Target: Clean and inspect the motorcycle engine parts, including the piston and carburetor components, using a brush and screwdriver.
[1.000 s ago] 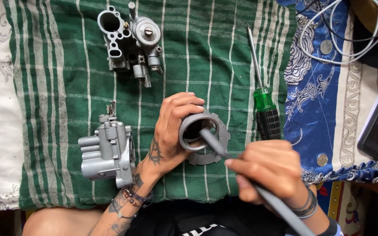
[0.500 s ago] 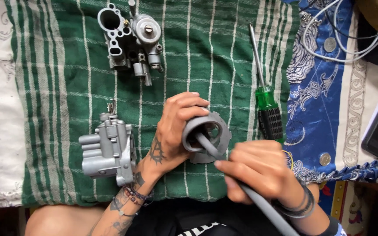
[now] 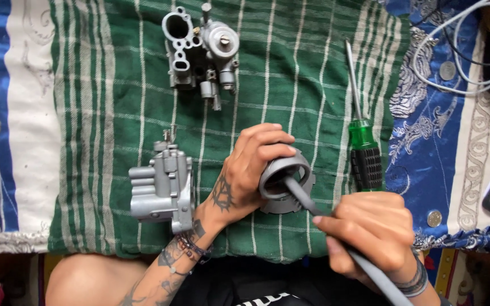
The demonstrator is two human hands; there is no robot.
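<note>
Grey cast-metal carburettor body (image 3: 163,190) lies just left of the left hand (image 3: 245,175) – that hand grips a grey round metal cup part (image 3: 284,178). Right hand (image 3: 370,232) is closed around a grey tool handle (image 3: 307,201), tip inside the cup; green-and-black screwdriver (image 3: 364,153) just above it.

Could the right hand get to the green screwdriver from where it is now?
Probably yes, but not freely: the green screwdriver lies bare on the cloth just above the right hand, nothing between them. That hand is gripping a grey tool, which it would have to put down.
</note>
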